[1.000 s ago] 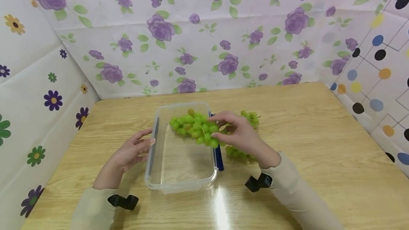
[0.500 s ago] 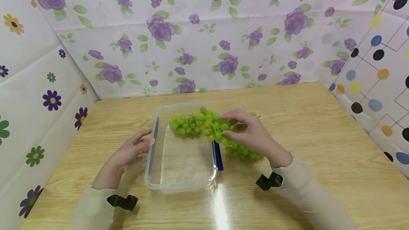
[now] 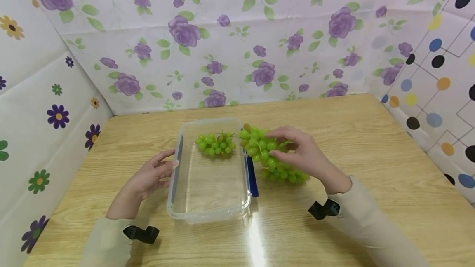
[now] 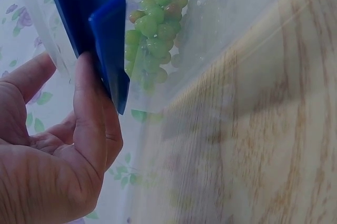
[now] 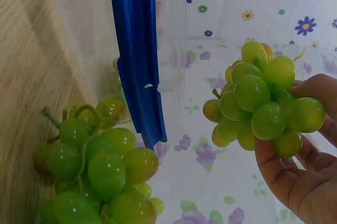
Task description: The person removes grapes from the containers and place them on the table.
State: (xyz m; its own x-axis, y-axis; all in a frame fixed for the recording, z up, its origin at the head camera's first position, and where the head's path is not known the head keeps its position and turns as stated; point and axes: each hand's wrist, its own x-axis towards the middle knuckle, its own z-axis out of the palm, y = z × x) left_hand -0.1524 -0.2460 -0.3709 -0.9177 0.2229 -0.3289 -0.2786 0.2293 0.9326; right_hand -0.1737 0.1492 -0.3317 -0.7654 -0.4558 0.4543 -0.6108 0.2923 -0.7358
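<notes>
The right hand point(image 3: 306, 151) holds a green grape bunch point(image 3: 257, 144); the left hand point(image 3: 150, 176) touches a clear plastic container point(image 3: 208, 216) with another bunch point(image 3: 215, 145) inside.

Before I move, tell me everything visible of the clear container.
The clear container is rectangular, open-topped, plastic-looking, with rounded corners. A blue latch juts out along each long side. It stands upright on the table; one green grape bunch lies inside, towards the far end. The left hand touches its left side.

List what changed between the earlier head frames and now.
Right hand carried its grape bunch right, from over the box to mostly past its right edge; the bunch inside now shows fully. Nothing let go. Left hand, box and bunch inside stayed put.
</notes>
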